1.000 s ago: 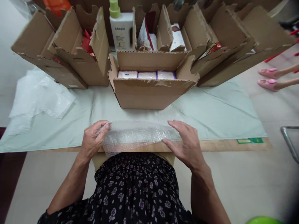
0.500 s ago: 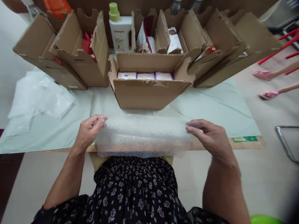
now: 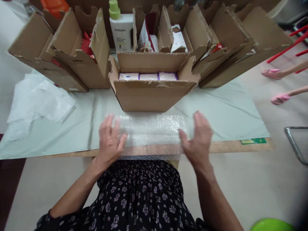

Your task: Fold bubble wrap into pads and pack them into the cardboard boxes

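A sheet of clear bubble wrap point(image 3: 151, 136) lies flat at the table's near edge. My left hand point(image 3: 109, 141) rests at its left end, fingers stretched out flat. At the sheet's right end my right hand point(image 3: 198, 139) also lies flat with straight fingers. Both hands press on or beside the sheet and hold nothing. Just beyond stands an open cardboard box point(image 3: 151, 94) with three white, purple-edged packs point(image 3: 148, 76) inside.
More open cardboard boxes point(image 3: 72, 61) line the back, some with red packets. A white lotion bottle point(image 3: 121, 27) stands behind the middle box. Loose bubble wrap point(image 3: 38, 99) lies at left. Another person's feet in pink shoes point(image 3: 280, 98) are at right. A pale cloth point(image 3: 228, 112) covers the table.
The bubble wrap was held up and stretched between pinched fingers; now it lies flat on the table edge and both hands have opened and flattened at its ends.
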The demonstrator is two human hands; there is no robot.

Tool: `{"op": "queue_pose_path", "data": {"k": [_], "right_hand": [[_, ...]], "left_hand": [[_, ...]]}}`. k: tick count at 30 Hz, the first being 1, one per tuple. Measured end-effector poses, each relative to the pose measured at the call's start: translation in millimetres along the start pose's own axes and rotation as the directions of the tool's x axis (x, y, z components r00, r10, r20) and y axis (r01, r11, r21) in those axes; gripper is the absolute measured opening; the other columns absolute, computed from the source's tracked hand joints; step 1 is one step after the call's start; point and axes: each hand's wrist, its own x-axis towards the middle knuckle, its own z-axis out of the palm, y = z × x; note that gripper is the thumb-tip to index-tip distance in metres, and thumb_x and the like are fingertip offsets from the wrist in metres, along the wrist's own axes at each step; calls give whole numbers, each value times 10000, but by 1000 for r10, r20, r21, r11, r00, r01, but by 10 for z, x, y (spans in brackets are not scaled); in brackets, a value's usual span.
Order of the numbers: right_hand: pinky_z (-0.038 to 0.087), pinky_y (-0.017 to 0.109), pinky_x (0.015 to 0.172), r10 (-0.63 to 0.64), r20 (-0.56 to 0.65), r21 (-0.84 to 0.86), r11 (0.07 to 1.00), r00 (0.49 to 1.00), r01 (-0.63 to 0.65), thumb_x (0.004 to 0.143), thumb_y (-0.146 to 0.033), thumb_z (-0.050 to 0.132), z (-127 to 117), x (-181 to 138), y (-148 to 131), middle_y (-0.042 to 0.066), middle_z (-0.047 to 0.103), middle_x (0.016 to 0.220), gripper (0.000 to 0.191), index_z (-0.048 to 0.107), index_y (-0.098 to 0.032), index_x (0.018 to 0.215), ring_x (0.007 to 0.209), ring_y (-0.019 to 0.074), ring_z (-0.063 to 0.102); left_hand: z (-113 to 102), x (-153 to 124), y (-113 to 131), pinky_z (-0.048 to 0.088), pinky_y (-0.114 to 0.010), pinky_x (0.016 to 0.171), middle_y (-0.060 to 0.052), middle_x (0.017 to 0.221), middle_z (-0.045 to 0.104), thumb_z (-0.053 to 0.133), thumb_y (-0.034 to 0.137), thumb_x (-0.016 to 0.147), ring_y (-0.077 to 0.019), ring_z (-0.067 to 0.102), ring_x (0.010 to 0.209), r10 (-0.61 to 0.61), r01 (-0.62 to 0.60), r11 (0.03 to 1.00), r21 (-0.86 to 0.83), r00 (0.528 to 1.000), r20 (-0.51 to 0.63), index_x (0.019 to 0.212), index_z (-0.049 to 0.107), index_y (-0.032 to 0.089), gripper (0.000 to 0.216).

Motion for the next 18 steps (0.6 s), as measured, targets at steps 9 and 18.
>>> {"op": "queue_pose_path", "data": {"k": [9,18], "right_hand": [[256,493,1292,-191,483,6,977,855,215,1058,-507,387,626,-208,-511,133,344,1710,692,333,-132,1637,1602,287,265],[263,592,1254,177,286,-282,955,942,-93,1073,-512,317,49,-522,454,210,339,1695,718,254,-109,1664,1584,355,297]], "left_hand": [[491,-17,-12,132,-571,1321,-191,1733,267,318,616,1055,-339,215,1628,179,-217,976,24,857,484,1659,209,129,783],[-38,-384,-647,102,-694,1283,-178,1771,90,246,630,1055,-406,175,1624,-206,126,959,255,926,317,1696,17,203,803]]}}
